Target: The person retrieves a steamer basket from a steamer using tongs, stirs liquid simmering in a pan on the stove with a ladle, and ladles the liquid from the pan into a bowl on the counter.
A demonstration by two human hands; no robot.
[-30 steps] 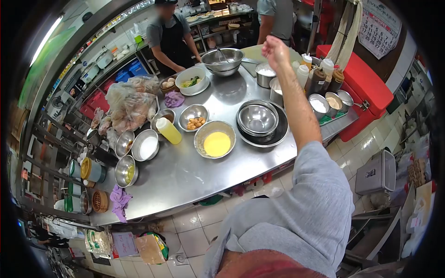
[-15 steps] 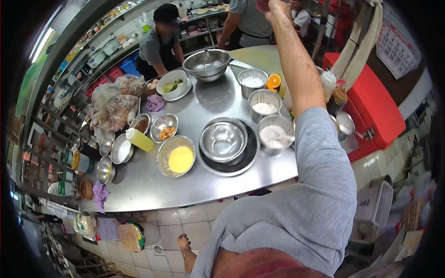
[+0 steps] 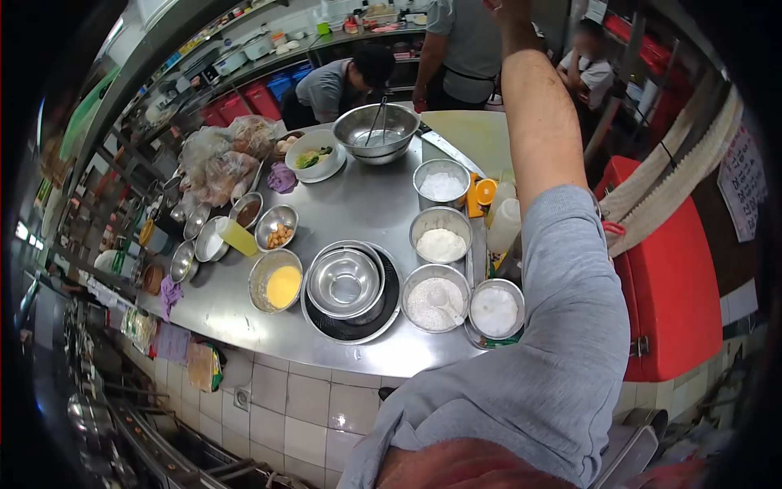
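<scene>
My right arm reaches up and away over the right side of the steel table. My right hand [image 3: 511,11] is at the top edge of the view, partly cut off and dark, so its fingers and anything in them cannot be made out. Beneath the forearm are squeeze bottles [image 3: 506,222] and a cut orange [image 3: 485,191]. Left of the arm stand metal containers of white powder [image 3: 441,244], and a large knife [image 3: 450,151] lies at the edge of the green board [image 3: 481,130]. My left hand is out of view.
Stacked bowls [image 3: 344,283], a bowl of yellow liquid [image 3: 283,286], a whisk bowl [image 3: 376,132] and bagged food [image 3: 220,167] stand on the table [image 3: 326,346]. Two people [image 3: 326,91] are beyond it, another [image 3: 588,67] farther right. A red cooler [image 3: 672,285] stands at right.
The view has swung right, so the table items shift left. My right hand has risen to the top edge. My left hand, low in view half a second ago, is gone. One co-worker now bends forward.
</scene>
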